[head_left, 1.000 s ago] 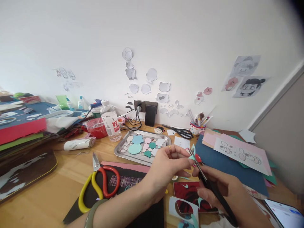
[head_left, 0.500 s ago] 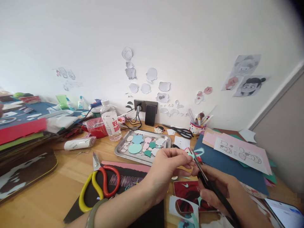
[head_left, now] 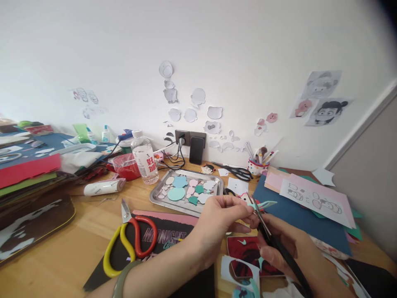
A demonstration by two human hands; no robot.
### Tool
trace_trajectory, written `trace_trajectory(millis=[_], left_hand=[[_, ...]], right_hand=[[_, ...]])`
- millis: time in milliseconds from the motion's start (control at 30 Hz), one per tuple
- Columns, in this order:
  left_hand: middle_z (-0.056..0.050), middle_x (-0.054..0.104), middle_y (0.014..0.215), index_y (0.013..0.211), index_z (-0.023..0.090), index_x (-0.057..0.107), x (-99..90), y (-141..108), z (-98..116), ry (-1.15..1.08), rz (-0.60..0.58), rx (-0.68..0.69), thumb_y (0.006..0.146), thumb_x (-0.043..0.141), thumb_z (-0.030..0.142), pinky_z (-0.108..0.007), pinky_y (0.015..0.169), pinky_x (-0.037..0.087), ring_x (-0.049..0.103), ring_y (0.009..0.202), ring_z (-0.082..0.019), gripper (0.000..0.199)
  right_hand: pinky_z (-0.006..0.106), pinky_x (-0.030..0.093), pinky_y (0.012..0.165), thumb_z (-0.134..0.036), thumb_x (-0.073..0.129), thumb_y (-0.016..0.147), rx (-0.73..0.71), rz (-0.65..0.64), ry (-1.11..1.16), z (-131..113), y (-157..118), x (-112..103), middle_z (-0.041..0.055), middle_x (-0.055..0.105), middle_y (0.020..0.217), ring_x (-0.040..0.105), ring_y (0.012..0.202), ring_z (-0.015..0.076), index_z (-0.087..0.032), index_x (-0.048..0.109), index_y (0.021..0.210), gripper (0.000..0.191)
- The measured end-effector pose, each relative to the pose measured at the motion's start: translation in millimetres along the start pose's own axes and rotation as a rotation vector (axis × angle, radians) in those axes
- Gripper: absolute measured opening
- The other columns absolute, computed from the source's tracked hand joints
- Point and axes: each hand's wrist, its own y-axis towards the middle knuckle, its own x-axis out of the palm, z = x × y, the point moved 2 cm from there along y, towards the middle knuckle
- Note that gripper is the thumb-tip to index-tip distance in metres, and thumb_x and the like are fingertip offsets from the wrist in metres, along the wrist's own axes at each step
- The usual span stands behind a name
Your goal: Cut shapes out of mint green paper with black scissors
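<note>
My left hand [head_left: 225, 217] pinches a small mint-green paper piece [head_left: 266, 204] at its fingertips; a thin strip of it sticks out to the right. Black-handled scissors [head_left: 263, 229] are gripped in my right hand [head_left: 290, 244], their blades meeting the paper right beside my left fingertips. Below the hands lies a dark red card [head_left: 234, 247] with mint scraps on it, and a white paper with a round hole [head_left: 225, 269]. Scissors with one yellow and one red handle [head_left: 119, 252] rest on a black folder [head_left: 99, 275] to the left.
A metal tray [head_left: 155, 201] of cut paper shapes stands behind my hands, with a water bottle [head_left: 144, 159] at its left. Another pair of black scissors [head_left: 238, 172] and a pen cup [head_left: 258, 167] are near the wall. Paper sheets [head_left: 313, 198] pile up on the right.
The mint strip has swung down and flattened beyond the blades, and both hands have shifted slightly to the right. At the lower right, the phone's screen has gone dark.
</note>
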Motion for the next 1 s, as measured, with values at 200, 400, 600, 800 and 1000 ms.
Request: trace_trajectory(millis=[200, 400, 600, 800, 1000], left_hand=[[-0.003, 0.062, 0.063, 0.062, 0.011, 0.063, -1.2, 1.5, 2.7, -0.005, 0.023, 0.001, 0.065, 0.070, 0.024, -0.019, 0.056, 0.044, 0.056, 0.057, -0.008, 0.015], [-0.002, 0.061, 0.060, 0.060, 0.011, 0.064, 0.0, 1.6, 5.0, -0.007, 0.085, -0.011, 0.060, 0.073, 0.023, -0.018, 0.054, 0.045, 0.054, 0.056, -0.008, 0.015], [-0.001, 0.061, 0.061, 0.064, 0.011, 0.065, -3.4, 2.8, 5.7, -0.016, 0.068, 0.018, 0.064, 0.070, 0.022, -0.017, 0.052, 0.044, 0.053, 0.058, -0.008, 0.012], [-0.001, 0.060, 0.062, 0.066, 0.011, 0.064, -5.4, 3.6, 5.8, 0.001, 0.059, 0.022, 0.065, 0.070, 0.021, -0.016, 0.051, 0.044, 0.052, 0.058, -0.007, 0.011], [0.000, 0.060, 0.061, 0.064, 0.011, 0.064, -4.4, 2.9, 7.3, -0.020, 0.070, 0.040, 0.062, 0.072, 0.019, -0.017, 0.054, 0.046, 0.054, 0.058, -0.007, 0.011]], right_hand=[[0.032, 0.052, 0.078, -0.030, 0.076, 0.066, 0.074, -0.026, 0.084, 1.4, -0.8, -0.7, 0.0028, 0.071, 0.089, 0.064, 0.083, 0.0261, -0.028, 0.064, 0.109, 0.045], [0.033, 0.051, 0.083, -0.025, 0.076, 0.065, 0.125, 0.023, 0.031, 3.0, -2.2, 0.2, 0.0019, 0.072, 0.084, 0.065, 0.082, 0.0246, -0.025, 0.064, 0.112, 0.049], [0.036, 0.052, 0.082, -0.025, 0.076, 0.063, 0.193, 0.066, -0.012, 7.4, -4.7, -1.5, 0.0011, 0.069, 0.069, 0.065, 0.076, 0.0259, -0.021, 0.066, 0.111, 0.049], [0.029, 0.056, 0.069, -0.021, 0.077, 0.061, 0.182, 0.080, 0.018, 7.3, -3.1, -1.5, 0.0003, 0.072, 0.077, 0.067, 0.076, 0.0247, -0.024, 0.067, 0.109, 0.049], [0.025, 0.054, 0.067, -0.016, 0.076, 0.062, 0.122, 0.067, -0.034, 4.5, 0.4, -1.8, -0.0025, 0.068, 0.066, 0.065, 0.077, 0.0232, -0.026, 0.068, 0.106, 0.045]])
